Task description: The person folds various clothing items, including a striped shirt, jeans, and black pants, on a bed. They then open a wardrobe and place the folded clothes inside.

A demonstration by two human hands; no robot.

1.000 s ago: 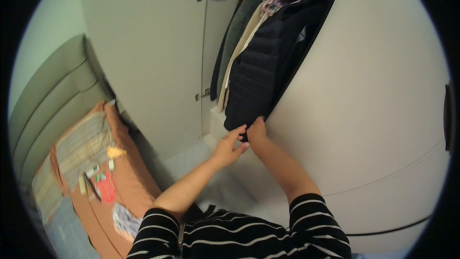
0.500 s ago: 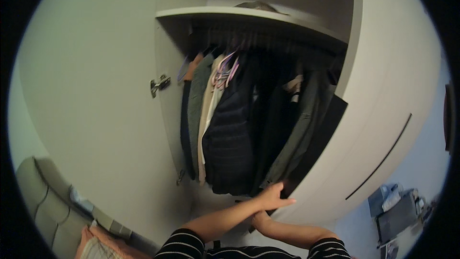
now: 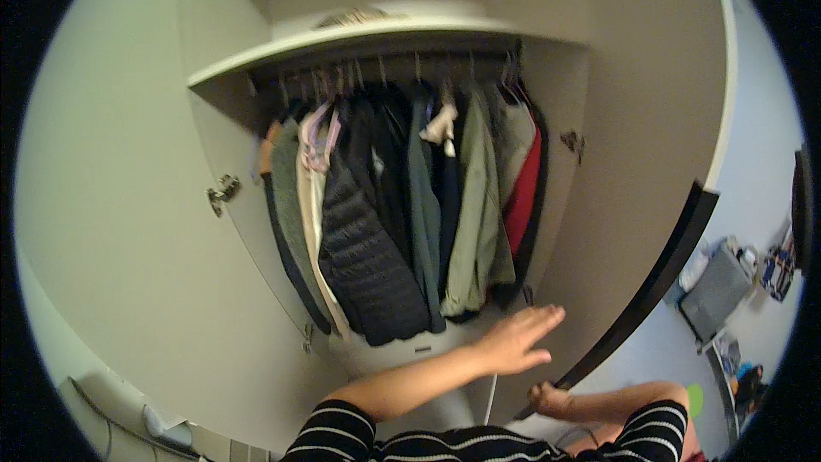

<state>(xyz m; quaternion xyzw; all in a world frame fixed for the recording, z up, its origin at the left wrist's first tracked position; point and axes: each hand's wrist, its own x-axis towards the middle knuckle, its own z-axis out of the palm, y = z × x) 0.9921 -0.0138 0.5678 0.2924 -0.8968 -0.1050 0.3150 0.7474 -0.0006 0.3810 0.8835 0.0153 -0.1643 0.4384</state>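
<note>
A wardrobe stands with both doors swung outward. My right hand is curled round the lower edge of the right wardrobe door, by its dark edge strip. My left hand reaches across in front of the wardrobe, fingers stretched out, holding nothing, close to that door's inner face. Behind it, clothes hang from a rail: a black puffer jacket, a light green jacket, a grey-green garment and a red one among several others.
The left wardrobe door fills the left side. Above the clothes runs a white shelf with a patterned item on it. A grey box-like piece stands beyond the right door, with assorted items around it.
The right door has swung wider to the right, uncovering more clothes. My right hand moved right with its edge. My left hand has come off the edge and stretched out its fingers.
</note>
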